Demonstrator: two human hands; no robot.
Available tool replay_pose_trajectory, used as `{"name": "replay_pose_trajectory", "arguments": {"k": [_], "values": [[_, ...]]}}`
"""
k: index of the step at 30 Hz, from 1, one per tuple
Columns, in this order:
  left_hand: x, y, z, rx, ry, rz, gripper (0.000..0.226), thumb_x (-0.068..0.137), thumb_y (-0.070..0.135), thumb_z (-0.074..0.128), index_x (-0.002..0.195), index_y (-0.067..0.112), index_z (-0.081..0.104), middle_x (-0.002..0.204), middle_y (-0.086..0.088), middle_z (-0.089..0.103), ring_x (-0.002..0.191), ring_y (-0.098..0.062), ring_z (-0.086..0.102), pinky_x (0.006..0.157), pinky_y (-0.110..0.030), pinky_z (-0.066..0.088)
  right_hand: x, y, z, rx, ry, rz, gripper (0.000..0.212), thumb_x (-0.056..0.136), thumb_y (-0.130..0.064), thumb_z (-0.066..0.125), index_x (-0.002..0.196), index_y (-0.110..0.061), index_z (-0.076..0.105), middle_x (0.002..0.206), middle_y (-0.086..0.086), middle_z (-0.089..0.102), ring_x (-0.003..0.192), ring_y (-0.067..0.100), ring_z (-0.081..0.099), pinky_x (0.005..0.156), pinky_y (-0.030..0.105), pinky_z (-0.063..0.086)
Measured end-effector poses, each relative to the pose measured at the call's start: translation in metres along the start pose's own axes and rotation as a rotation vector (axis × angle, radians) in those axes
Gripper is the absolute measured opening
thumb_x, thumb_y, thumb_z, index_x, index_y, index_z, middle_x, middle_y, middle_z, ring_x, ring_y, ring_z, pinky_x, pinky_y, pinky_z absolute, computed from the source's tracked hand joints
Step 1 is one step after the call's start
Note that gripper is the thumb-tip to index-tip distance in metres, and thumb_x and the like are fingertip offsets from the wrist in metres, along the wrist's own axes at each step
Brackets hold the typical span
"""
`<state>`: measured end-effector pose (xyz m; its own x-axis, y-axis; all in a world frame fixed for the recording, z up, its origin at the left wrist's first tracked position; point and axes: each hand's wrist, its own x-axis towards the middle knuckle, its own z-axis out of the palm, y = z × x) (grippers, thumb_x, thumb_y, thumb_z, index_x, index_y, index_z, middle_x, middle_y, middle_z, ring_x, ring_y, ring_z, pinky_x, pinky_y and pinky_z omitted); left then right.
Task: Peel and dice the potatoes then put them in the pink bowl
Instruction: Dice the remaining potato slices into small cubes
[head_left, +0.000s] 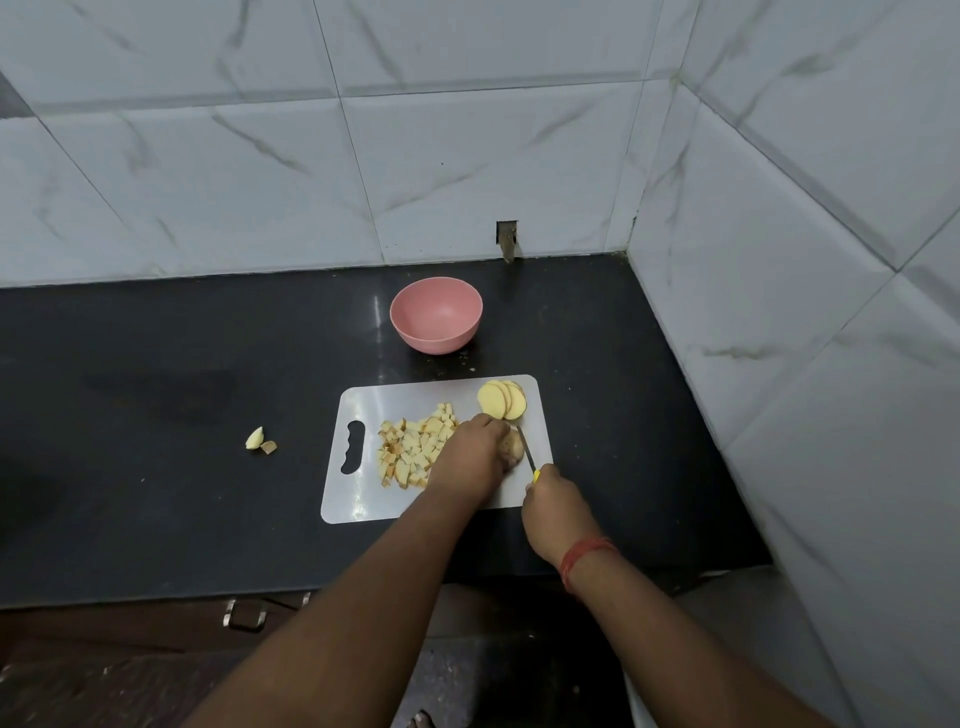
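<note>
The left hand (470, 457) is curled over a potato piece (511, 448), pinning it to the white cutting board (363, 400) near the board's right side. Just beside it, the right hand (556, 506) is closed around a small knife (529, 453) with a yellow handle, the thin blade set against the right face of that potato piece. A red thread band (584, 558) circles the right wrist. Touching the left hand's far side lies a heap of diced potato (413, 447), spread over the middle of the board toward its handle slot. At the board's far right corner a few round potato slices (501, 399) lean overlapped on one another. Beyond the board, apart from it, stands the pink bowl (436, 314), with nothing showing inside. Well off to the left, on the dark bench (156, 364), sit two potato scraps (260, 440). Marbled grey tiles (467, 130) rise behind and to the right.
</note>
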<state>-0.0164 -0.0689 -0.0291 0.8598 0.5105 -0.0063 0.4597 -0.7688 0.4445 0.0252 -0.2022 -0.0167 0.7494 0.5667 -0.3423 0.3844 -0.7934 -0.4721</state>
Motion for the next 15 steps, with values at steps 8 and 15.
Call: {"name": "replay_pose_trajectory", "arguments": {"k": [8, 15], "values": [[0.001, 0.001, -0.001, 0.026, -0.009, 0.002, 0.040, 0.086, 0.021, 0.074, 0.124, 0.015, 0.064, 0.114, -0.006, 0.060, 0.101, -0.025, 0.059, 0.080, -0.030, 0.044, -0.004, -0.010, -0.003, -0.004, -0.021, 0.005, 0.022, 0.098, -0.007, 0.039, 0.119, 0.000, 0.044, 0.118, 0.019, 0.060, 0.104, 0.033, 0.062, 0.071, 0.030, 0.042], [0.002, 0.000, -0.005, 0.066, -0.042, 0.041, 0.030, 0.088, 0.017, 0.068, 0.117, 0.011, 0.067, 0.108, -0.008, 0.061, 0.096, -0.028, 0.061, 0.078, -0.034, 0.048, -0.002, -0.016, -0.008, 0.016, -0.109, -0.006, 0.026, 0.096, -0.011, 0.041, 0.119, -0.002, 0.048, 0.116, 0.018, 0.057, 0.106, 0.034, 0.058, 0.073, 0.028, 0.043]]}}
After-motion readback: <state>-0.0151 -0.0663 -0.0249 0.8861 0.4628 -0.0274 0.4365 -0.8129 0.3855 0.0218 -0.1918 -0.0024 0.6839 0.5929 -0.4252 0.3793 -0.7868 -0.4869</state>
